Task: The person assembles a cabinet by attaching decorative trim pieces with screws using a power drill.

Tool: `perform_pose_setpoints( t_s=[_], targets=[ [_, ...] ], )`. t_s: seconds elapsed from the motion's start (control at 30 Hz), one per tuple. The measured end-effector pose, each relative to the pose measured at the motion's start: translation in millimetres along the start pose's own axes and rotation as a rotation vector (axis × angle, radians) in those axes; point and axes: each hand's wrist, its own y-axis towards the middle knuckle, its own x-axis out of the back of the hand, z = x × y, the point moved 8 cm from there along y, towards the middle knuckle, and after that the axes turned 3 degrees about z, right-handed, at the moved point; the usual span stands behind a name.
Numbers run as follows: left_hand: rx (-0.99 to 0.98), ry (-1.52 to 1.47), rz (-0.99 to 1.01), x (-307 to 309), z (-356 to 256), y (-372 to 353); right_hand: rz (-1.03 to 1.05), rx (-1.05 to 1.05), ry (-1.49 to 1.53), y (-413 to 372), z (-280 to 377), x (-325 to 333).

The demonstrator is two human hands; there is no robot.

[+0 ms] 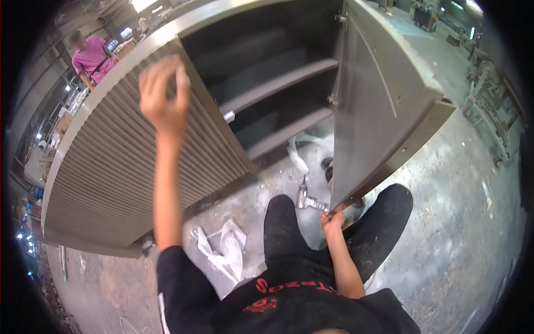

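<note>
A large steel cabinet (183, 25) stands open in front of me, with shelves (278, 83) inside. My left hand (164, 97) is raised and blurred, its fingers curled at the inner edge of the ribbed left door (111, 167). My right hand (334, 221) is low between my knees and grips the bottom corner of the smooth open right door (372, 100). A power drill (306, 199) lies on the floor just left of that hand.
A crumpled white sheet (222, 250) lies on the concrete floor by my left knee, and more white wrap (297, 153) sits under the cabinet. Another person in a pink shirt (89, 55) stands behind the cabinet. Metal frames (489, 106) stand at the right.
</note>
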Motion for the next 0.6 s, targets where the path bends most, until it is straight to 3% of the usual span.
perform_pose_setpoints(
  t_s=[0.07,0.1,0.17,0.2,0.23,0.27,0.3,0.37,0.47,0.57,0.6],
  targets=[
    [0.436,-0.285,-0.079,-2,-8,-101,0.038,0.027,0.019,-2,1,-1],
    [0.883,-0.541,-0.093,-23,-6,-186,0.065,0.028,0.028,-4,1,-4],
    [1.872,-0.746,-0.166,-71,-39,-362,0.119,0.045,0.056,-9,5,-10],
    [2.251,-0.986,-0.330,-108,-44,-497,0.124,0.028,0.051,-4,3,-8],
    [2.602,-0.927,-0.329,-120,-63,-560,0.105,0.029,0.049,-4,6,-5],
    [2.837,-0.898,-0.468,-127,-81,-576,0.085,0.029,0.044,-5,6,-4],
    [2.871,-0.838,-0.746,-132,-77,-597,0.071,0.026,0.047,-6,4,-4],
    [2.266,-1.064,-0.640,-148,-21,-612,0.059,0.024,0.043,-11,3,-7],
    [2.273,-1.448,-0.784,-174,-2,-595,0.066,0.040,0.035,-14,6,-7],
    [2.254,-1.378,-0.865,-171,1,-594,0.012,0.020,0.007,-8,3,-3],
    [2.290,-1.364,-0.735,-172,0,-606,0.058,0.009,-0.068,2,0,1]
  ],
)
